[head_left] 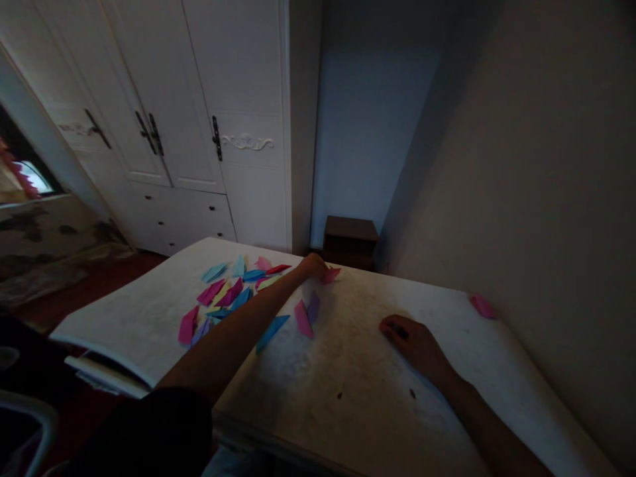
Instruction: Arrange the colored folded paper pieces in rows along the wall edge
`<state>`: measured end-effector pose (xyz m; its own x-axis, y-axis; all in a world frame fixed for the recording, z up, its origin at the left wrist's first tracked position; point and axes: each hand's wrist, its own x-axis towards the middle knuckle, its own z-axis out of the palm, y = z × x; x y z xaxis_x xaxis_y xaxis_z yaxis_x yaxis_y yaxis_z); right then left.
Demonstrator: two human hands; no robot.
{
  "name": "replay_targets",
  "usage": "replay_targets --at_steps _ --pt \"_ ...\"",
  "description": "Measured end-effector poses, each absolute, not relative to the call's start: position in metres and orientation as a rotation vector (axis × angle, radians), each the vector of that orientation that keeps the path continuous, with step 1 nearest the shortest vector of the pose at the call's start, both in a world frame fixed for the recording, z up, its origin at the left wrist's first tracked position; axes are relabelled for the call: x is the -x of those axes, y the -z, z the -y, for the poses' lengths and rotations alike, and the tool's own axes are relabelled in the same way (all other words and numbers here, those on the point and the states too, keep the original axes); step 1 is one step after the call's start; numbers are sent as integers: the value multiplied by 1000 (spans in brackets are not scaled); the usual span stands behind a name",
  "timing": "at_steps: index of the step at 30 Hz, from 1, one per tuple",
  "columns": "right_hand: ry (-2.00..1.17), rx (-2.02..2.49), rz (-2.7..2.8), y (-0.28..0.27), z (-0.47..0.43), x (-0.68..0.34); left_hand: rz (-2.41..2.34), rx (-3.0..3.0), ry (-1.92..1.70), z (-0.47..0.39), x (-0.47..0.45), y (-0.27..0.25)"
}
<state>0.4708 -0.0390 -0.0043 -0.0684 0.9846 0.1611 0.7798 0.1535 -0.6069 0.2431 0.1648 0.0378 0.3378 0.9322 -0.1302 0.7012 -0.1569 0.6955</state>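
Observation:
My left hand (314, 266) reaches across the table to its far edge, fingers closed on a red-pink folded paper piece (331, 275). Closer to me than that hand, a pink folded paper piece (303, 319) and a purple one (313, 307) stand side by side. A blue piece (272, 332) lies partly behind my left forearm. My right hand (408, 336) rests over the table to the right, its fingers curled in with the tips together and nothing visible in them. To the left is a loose group of several folded papers in pink, blue, yellow and purple, such as a magenta one (189, 324).
The white, stained table (368, 397) meets a wall on the right, where another pink folded paper (481, 306) lies. Beyond the table stand a white wardrobe (253, 192) and a small brown cabinet (350, 228). A white chair frame (30, 404) is at lower left.

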Motion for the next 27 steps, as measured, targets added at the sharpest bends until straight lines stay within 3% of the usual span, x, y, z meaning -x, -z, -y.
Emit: replay_targets --at_steps 9,19,27 --pt "-428 1710 1938 -1 40 -465 -1242 -1806 -480 -146 -325 -52" --pt "-407 1851 1862 -4 35 -462 -976 -1735 -327 -92 -475 -29" --pt "-403 1959 1853 -3 30 -465 -1009 -1744 -261 -97 -525 -22"
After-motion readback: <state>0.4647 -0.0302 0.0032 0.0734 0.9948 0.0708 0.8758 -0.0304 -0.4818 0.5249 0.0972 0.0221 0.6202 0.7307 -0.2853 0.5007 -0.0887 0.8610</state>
